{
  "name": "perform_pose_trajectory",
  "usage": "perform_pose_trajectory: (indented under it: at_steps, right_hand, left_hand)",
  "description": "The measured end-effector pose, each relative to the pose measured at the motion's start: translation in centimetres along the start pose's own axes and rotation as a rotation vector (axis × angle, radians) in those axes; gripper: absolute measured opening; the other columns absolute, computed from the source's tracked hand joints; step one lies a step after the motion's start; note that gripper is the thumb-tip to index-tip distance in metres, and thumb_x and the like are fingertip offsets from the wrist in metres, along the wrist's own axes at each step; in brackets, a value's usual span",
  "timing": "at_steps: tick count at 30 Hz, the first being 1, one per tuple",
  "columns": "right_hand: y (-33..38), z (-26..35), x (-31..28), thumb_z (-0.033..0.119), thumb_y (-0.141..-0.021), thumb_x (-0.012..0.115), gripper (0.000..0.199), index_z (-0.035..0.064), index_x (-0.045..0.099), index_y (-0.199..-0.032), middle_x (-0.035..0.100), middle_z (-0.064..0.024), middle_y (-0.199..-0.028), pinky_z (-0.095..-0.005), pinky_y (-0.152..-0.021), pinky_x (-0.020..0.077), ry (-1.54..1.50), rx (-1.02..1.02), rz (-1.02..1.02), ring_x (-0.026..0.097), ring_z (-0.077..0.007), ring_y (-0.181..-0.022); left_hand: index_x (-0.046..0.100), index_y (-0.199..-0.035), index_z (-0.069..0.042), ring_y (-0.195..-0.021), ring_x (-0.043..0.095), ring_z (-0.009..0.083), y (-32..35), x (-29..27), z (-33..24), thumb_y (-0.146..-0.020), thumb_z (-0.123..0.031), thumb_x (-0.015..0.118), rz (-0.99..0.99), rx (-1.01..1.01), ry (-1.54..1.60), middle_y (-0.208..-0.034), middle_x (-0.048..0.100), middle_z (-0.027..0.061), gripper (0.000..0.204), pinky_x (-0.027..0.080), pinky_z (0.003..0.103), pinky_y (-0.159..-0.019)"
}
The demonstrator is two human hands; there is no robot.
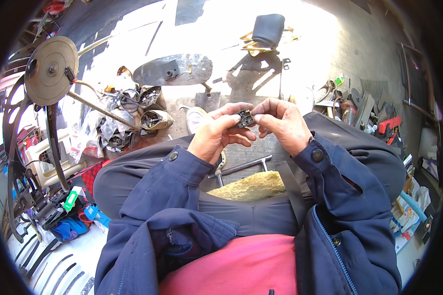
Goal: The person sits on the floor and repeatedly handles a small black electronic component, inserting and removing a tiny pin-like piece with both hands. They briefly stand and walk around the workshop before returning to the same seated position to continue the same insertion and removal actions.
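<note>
Above the knees, small black part (245,118) between left hand (215,135) and right hand (282,123).

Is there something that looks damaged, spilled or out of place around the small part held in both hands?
The small dark part itself looks intact, pinched between the left hand and right hand. The yellow foam cushion under the person's legs is bare and ragged. Open bags of parts lie scattered on the ground to the left.

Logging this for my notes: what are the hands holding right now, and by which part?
Both hands, left hand and right hand, pinch a small dark blocky part between fingertips, one at each end.
</note>
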State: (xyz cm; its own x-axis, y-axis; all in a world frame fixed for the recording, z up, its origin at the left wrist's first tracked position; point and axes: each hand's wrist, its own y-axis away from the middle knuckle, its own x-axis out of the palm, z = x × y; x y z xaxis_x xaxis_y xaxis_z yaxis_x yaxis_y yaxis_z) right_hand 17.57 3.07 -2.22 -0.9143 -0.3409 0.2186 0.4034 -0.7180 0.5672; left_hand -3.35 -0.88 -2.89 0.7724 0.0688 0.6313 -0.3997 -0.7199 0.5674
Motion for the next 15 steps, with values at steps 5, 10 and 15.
perform_pose_trajectory:
  at_steps: [5, 10, 15]
  right_hand:
    - [-0.09, 0.03, 0.09, 0.008, -0.093, 0.064, 0.015, -0.0036, 0.068, -0.101, 0.069, -0.0074, -0.089, -0.0249, -0.067, 0.0553, 0.005, 0.003, 0.002, 0.063, -0.0096, -0.072]
    - [-0.03, 0.18, 0.15, 0.008, -0.096, 0.065, 0.014, -0.0020, 0.067, -0.105, 0.069, -0.0048, -0.089, -0.0255, -0.069, 0.0541, 0.018, 0.000, 0.010, 0.063, -0.0093, -0.072]
    - [0.01, 0.45, 0.34, 0.009, -0.095, 0.067, 0.015, -0.0024, 0.068, -0.105, 0.069, -0.0050, -0.089, -0.0254, -0.068, 0.0533, 0.034, -0.039, -0.009, 0.063, -0.0092, -0.073]
  left_hand:
    - [0.053, -0.139, 0.003, -0.090, 0.074, 0.0261, 0.01, -0.04, 0.02, -0.100, -0.016, 0.051, -0.003, 0.006, -0.011, -0.113, 0.070, 0.0170, 0.044, 0.061, 0.037, -0.079]
    - [0.054, -0.138, 0.004, -0.090, 0.074, 0.0264, 0.03, 0.00, -0.07, -0.099, -0.017, 0.054, -0.006, 0.014, -0.002, -0.112, 0.071, 0.0171, 0.045, 0.062, 0.038, -0.080]
    - [0.053, -0.139, 0.005, -0.092, 0.074, 0.0283, 0.13, 0.14, -0.14, -0.096, -0.016, 0.056, -0.023, 0.023, -0.051, -0.113, 0.071, 0.0179, 0.048, 0.062, 0.040, -0.081]
